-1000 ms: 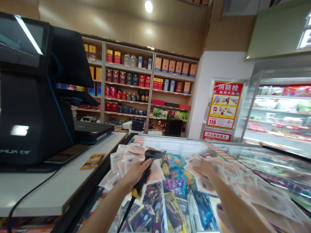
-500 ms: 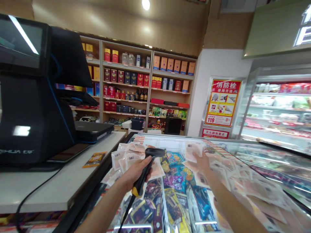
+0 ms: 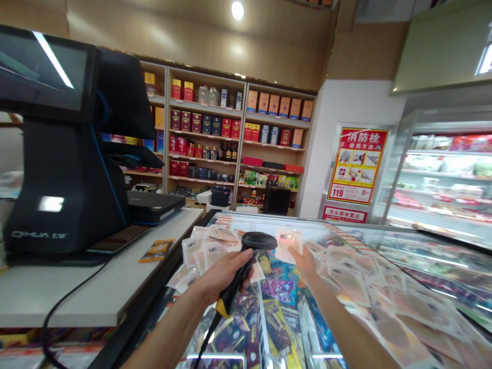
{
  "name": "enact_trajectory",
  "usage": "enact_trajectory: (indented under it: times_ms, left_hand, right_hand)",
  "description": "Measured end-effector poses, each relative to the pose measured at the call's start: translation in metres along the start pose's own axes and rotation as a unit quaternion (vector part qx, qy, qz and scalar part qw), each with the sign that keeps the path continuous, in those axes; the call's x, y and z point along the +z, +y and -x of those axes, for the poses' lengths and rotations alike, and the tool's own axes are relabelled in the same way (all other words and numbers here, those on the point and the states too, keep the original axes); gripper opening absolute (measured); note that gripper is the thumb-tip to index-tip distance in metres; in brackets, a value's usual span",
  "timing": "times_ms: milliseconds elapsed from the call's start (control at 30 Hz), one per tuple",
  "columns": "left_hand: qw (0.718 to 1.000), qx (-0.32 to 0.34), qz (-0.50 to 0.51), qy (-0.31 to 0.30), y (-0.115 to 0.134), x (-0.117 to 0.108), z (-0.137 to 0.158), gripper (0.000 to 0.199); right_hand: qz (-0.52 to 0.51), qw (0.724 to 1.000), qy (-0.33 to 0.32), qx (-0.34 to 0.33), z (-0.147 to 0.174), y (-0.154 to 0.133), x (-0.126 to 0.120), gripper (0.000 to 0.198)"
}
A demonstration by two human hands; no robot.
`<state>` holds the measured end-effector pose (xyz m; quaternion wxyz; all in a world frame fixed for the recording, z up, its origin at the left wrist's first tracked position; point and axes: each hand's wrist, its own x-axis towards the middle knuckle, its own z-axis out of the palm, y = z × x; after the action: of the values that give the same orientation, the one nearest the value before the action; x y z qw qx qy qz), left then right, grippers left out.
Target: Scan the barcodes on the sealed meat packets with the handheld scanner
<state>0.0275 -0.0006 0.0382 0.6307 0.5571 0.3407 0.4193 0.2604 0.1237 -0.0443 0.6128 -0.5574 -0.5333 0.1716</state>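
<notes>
My left hand (image 3: 229, 272) is closed around the grip of a black and yellow barcode scanner (image 3: 258, 241), its head tilted to the right. A cable runs down from the handle. My right hand (image 3: 305, 261) pinches the lower edge of a clear flat packet (image 3: 288, 245) with a pale label, just right of the scanner head. Reddish light falls on this packet. More clear packets (image 3: 211, 251) lie on the glass freezer top to the left. A larger spread of packets (image 3: 369, 277) covers the right side.
A cash register (image 3: 65, 195) stands on the white counter (image 3: 96, 287) at left, near a phone (image 3: 119, 239) and an orange snack packet (image 3: 156, 250). Colourful bags (image 3: 280, 302) show beneath the freezer glass. Shelves of boxed goods (image 3: 203, 125) line the back wall; a chiller (image 3: 442, 179) stands right.
My right hand has lifted the packet and brought it left, close to the scanner head. Reddish light now shows on it. The whole view has shifted slightly.
</notes>
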Motion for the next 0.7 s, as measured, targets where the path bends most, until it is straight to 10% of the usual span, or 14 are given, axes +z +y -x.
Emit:
enact_trajectory:
  times_ms: [467,700]
  left_hand:
    - [1.000,0.001,-0.006,-0.018,0.004,-0.004,0.000,0.034]
    - [0.994,-0.009,-0.027,0.101,0.002,-0.027,0.000,0.037]
  right_hand:
    - [-0.013,0.999,-0.028,0.015,0.003,0.001,0.000,0.039]
    - [-0.059,0.996,-0.064,0.025,0.017,0.001,0.023,0.043]
